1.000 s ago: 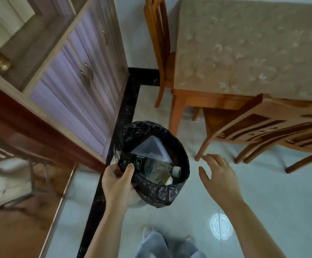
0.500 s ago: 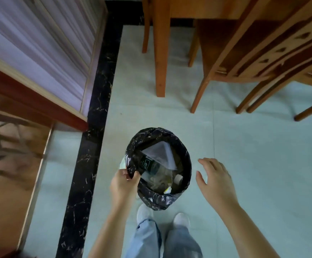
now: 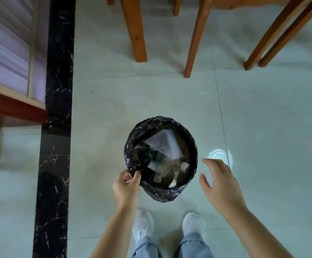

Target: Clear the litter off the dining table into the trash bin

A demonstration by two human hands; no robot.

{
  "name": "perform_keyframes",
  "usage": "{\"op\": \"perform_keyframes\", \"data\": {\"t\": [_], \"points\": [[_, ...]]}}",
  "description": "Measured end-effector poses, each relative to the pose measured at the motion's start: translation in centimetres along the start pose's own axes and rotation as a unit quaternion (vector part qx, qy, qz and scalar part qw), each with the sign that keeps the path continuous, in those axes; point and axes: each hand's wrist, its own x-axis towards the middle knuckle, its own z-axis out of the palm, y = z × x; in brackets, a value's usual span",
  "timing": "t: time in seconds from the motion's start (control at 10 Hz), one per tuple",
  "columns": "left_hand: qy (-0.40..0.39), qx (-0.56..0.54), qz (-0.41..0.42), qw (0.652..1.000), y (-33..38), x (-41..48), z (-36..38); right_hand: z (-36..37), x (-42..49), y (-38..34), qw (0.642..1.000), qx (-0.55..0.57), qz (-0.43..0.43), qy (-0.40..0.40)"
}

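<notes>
Bin (image 3: 160,194) stands on the tiled floor just ahead of your shoes, lined with a black bag, and it holds the litter: a bottle (image 3: 156,155), a white sheet (image 3: 165,143) and smaller scraps. The table top is out of view, only wooden legs (image 3: 135,30) show beyond, so you cannot tell from here whether anything is left up there.

Your left hand (image 3: 126,187) pinches the bag's rim at the near left edge, thumb and fingers pressed together on the plastic. Your right hand (image 3: 221,181) hovers just beside the right rim, fingers spread, touching nothing and holding nothing.

If you mean to set the bin down, keep it level so nothing tips out, and let go of the rim gently so the liner does not slip inside.
</notes>
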Motion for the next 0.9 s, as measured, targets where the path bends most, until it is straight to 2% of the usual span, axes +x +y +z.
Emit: {"op": "perform_keyframes", "data": {"t": [0.2, 0.6, 0.7, 0.9], "points": [[-0.018, -0.024, -0.015, 0.999, -2.0, 4.5, 5.1, 4.4, 4.0, 2.3, 1.000, -0.006, 0.018, -0.004], [-0.084, -0.128, -0.065, 0.986, -3.6, 8.0, 10.0, 6.6, 8.3, 3.6, 1.000, -0.005, 0.008, 0.016], [-0.071, -0.118, -0.054, 0.989, -4.0, 7.8, 10.0, 6.9, 8.5, 3.6, 1.000, 0.000, 0.003, 0.020], [-0.106, -0.042, -0.039, 0.993, -4.2, 7.4, 8.6, 6.7, 8.2, 2.8, 1.000, 0.011, -0.003, 0.018]]}}
